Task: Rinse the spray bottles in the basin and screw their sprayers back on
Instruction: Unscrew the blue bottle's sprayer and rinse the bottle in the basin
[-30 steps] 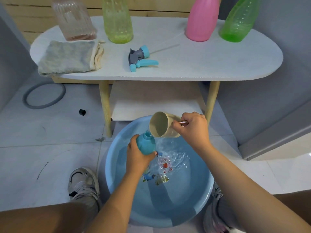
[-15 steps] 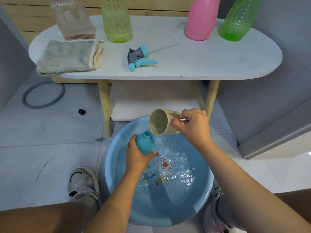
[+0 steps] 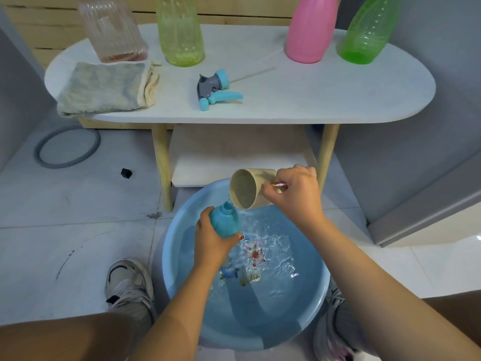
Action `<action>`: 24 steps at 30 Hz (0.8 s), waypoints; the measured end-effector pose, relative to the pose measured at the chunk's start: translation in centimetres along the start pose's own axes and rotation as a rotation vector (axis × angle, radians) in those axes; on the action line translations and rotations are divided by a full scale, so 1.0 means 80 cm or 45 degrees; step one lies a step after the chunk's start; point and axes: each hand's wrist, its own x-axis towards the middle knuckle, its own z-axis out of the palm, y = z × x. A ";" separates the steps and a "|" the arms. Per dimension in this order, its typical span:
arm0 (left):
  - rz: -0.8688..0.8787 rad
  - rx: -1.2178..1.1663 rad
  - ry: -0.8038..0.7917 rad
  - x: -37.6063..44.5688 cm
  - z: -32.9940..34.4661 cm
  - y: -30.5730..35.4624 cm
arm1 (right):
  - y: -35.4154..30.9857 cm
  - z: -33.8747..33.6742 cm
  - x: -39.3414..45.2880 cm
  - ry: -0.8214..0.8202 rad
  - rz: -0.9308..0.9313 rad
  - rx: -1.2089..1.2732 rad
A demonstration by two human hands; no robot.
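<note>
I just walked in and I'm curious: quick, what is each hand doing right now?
Left hand: grips the blue bottle over the basin.
Right hand: holds the beige cup by its handle, tipped at the bottle's mouth.

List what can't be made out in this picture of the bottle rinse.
- Head view: the lower body of the blue bottle is hidden by the left hand.
- The cup handle is mostly covered by the right hand.
- Tops of the four bottles on the table are cut off by the upper edge, so sprayers there can't be judged.
- The basin print is blurred by ripples.
</note>
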 end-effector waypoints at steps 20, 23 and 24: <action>-0.016 0.004 -0.012 0.001 -0.001 -0.001 | -0.005 -0.001 0.004 0.044 -0.129 -0.077; -0.024 0.001 -0.012 0.000 -0.001 0.001 | -0.003 0.000 0.002 0.043 -0.147 -0.081; -0.025 -0.003 -0.014 0.000 0.000 0.002 | -0.002 0.000 0.002 0.047 -0.153 -0.082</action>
